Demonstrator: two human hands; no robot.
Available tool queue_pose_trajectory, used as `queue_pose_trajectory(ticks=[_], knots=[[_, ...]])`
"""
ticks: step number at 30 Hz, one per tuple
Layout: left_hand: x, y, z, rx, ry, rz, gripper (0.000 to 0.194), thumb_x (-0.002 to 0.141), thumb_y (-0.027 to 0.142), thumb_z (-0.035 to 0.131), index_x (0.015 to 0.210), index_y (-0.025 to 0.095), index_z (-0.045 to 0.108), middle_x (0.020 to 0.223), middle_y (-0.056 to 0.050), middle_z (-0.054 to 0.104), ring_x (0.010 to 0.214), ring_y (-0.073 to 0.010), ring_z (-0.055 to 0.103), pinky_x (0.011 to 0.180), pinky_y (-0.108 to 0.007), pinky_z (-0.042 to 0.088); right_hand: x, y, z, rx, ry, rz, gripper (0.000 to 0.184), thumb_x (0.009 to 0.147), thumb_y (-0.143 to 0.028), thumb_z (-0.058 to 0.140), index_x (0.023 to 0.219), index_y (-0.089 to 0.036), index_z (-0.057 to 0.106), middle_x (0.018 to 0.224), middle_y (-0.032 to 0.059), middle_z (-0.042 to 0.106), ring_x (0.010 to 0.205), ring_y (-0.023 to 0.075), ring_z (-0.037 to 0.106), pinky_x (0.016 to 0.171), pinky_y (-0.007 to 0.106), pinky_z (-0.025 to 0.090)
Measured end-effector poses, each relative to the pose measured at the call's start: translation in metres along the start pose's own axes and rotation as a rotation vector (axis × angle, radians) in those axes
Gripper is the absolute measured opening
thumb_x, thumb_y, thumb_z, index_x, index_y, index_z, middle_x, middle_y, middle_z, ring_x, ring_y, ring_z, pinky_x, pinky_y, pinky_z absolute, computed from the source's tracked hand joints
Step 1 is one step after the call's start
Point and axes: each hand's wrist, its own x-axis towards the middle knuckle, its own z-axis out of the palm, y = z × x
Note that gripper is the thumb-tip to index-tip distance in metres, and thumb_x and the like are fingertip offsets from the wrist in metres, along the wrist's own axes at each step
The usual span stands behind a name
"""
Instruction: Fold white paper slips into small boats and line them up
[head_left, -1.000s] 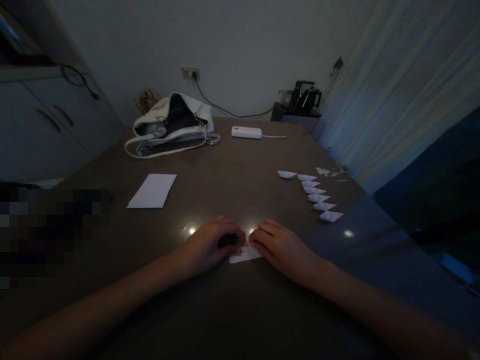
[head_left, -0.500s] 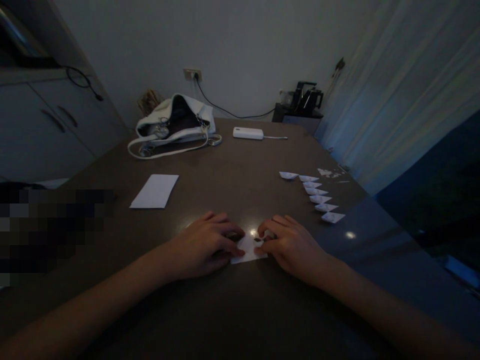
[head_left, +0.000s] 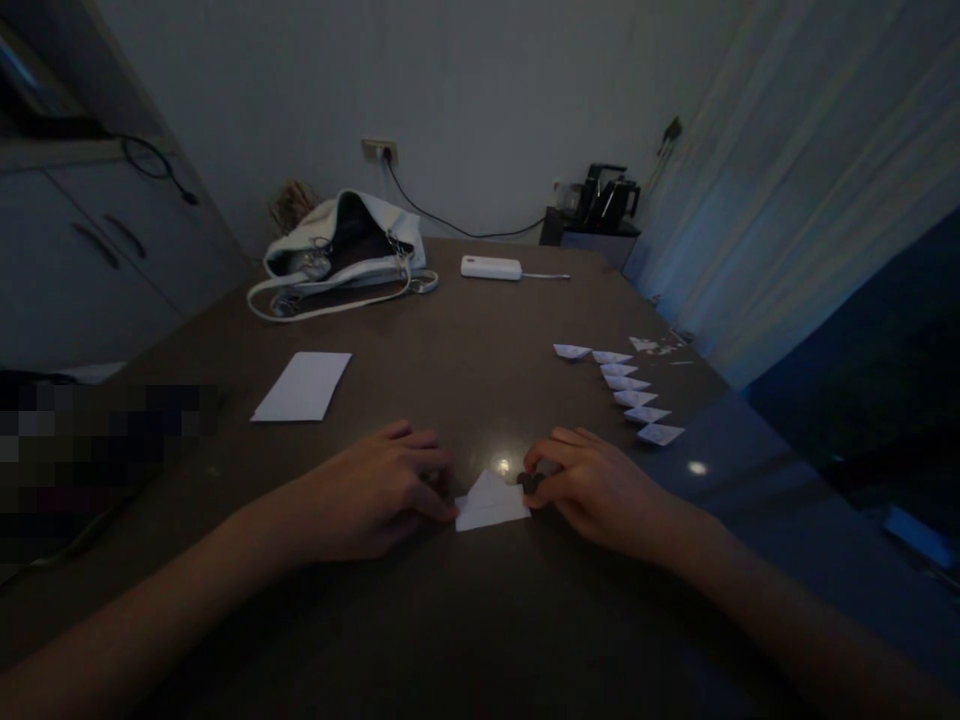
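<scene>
A small piece of folded white paper (head_left: pixel 491 505) lies on the dark table in front of me, with a peaked top and a straight band along its lower edge. My left hand (head_left: pixel 386 490) has its thumb and fingertips closed at the paper's left corner. At the right corner, my right hand (head_left: pixel 592 488) pinches with thumb and bent forefinger. Several folded paper boats (head_left: pixel 634 398) stand in a slanting row beyond my right hand. A stack of white paper sheets (head_left: pixel 304 388) rests farther out on the left.
A white handbag (head_left: pixel 349 250) sits at the table's far left, and a white power bank (head_left: pixel 491 268) with a short cable lies right of it. Paper scraps (head_left: pixel 652 346) are near the right edge. A black kettle (head_left: pixel 616 200) stands on a cabinet behind.
Both hands have moved apart, outward to the paper's two corners, uncovering its peaked top. The view has shifted slightly; the boats and stack lie as before.
</scene>
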Motion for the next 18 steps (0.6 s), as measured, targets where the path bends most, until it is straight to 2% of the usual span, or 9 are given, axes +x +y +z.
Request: queue_pose_trajectory(ticks=[5, 7, 9, 11, 15, 18], knots=[[0.005, 0.01, 0.005, 0.035, 0.041, 0.024, 0.019, 0.081, 0.012, 0.055, 0.09, 0.024, 0.066, 0.099, -0.002, 0.063, 0.091, -0.0214, 0.053, 0.078, -0.036, 0.033, 0.003, -0.009, 0.004, -0.089, -0.013, -0.038, 0.018, 0.079, -0.006, 0.055, 0.081, -0.018, 0.068, 0.094, 0.0042, 0.065, 0.088, 0.0192, 0.052, 0.076, 0.033, 0.033], [0.007, 0.012, 0.007, 0.045, 0.052, 0.04, 0.016, 0.083, 0.013, 0.055, 0.089, 0.022, 0.066, 0.098, -0.003, 0.063, 0.091, -0.0215, 0.053, 0.078, -0.036, 0.033, 0.005, -0.015, 0.007, -0.155, -0.029, -0.079, 0.018, 0.083, -0.009, 0.053, 0.092, -0.018, 0.066, 0.089, 0.0045, 0.065, 0.085, 0.0195, 0.051, 0.073, 0.033, 0.032], [0.007, 0.013, 0.008, 0.041, 0.053, 0.05, 0.015, 0.083, 0.013, 0.054, 0.089, 0.021, 0.066, 0.095, -0.003, 0.064, 0.09, -0.0212, 0.053, 0.079, -0.036, 0.033, 0.006, -0.02, 0.011, -0.209, -0.032, -0.114, 0.026, 0.087, -0.014, 0.052, 0.11, -0.02, 0.062, 0.089, 0.004, 0.065, 0.084, 0.0198, 0.051, 0.072, 0.034, 0.03], [0.007, 0.012, 0.008, 0.028, 0.053, 0.048, 0.015, 0.083, 0.012, 0.054, 0.088, 0.021, 0.066, 0.094, -0.003, 0.064, 0.09, -0.021, 0.053, 0.08, -0.036, 0.034, 0.007, -0.022, 0.014, -0.264, -0.023, -0.127, 0.029, 0.09, -0.02, 0.051, 0.118, -0.025, 0.058, 0.092, 0.0037, 0.064, 0.083, 0.0201, 0.05, 0.071, 0.034, 0.028], [0.007, 0.009, 0.008, 0.007, 0.057, 0.029, 0.015, 0.081, 0.011, 0.055, 0.085, 0.021, 0.066, 0.093, -0.002, 0.063, 0.09, -0.0207, 0.053, 0.079, -0.035, 0.035, 0.006, -0.021, 0.015, -0.337, -0.007, -0.142, 0.027, 0.092, -0.022, 0.051, 0.117, -0.028, 0.059, 0.097, 0.0034, 0.064, 0.085, 0.0206, 0.05, 0.07, 0.034, 0.026], [0.007, 0.008, 0.007, 0.001, 0.05, 0.023, 0.018, 0.08, 0.01, 0.055, 0.086, 0.022, 0.066, 0.095, -0.002, 0.063, 0.091, -0.0206, 0.054, 0.079, -0.035, 0.035, 0.004, -0.018, 0.01, -0.347, -0.002, -0.138, 0.021, 0.091, -0.022, 0.054, 0.108, -0.029, 0.065, 0.099, 0.0017, 0.065, 0.087, 0.0205, 0.05, 0.07, 0.034, 0.026]])
